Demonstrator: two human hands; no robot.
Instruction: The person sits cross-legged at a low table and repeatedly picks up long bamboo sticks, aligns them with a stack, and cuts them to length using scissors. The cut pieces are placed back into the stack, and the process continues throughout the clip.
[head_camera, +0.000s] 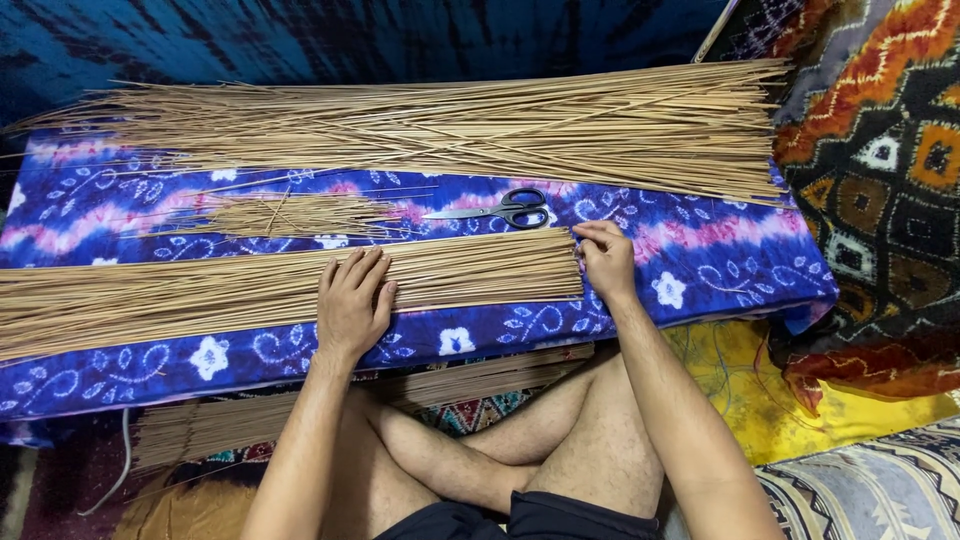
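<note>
A flat row of thin tan sticks (200, 290) lies across a blue flowered cloth (700, 260). My left hand (352, 300) rests palm down on the row, fingers spread. At the row's right end, my right hand (605, 258) presses its fingertips against the stick tips. Black-handled scissors (505, 210) lie just beyond the row, blades pointing left. A small heap of short stick cuttings (290, 213) sits to the left of the scissors.
A large loose pile of long sticks (450, 125) stretches across the far side of the cloth. More sticks (300, 410) lie on the floor under the cloth's near edge, by my crossed legs. Patterned fabrics (880, 170) cover the right side.
</note>
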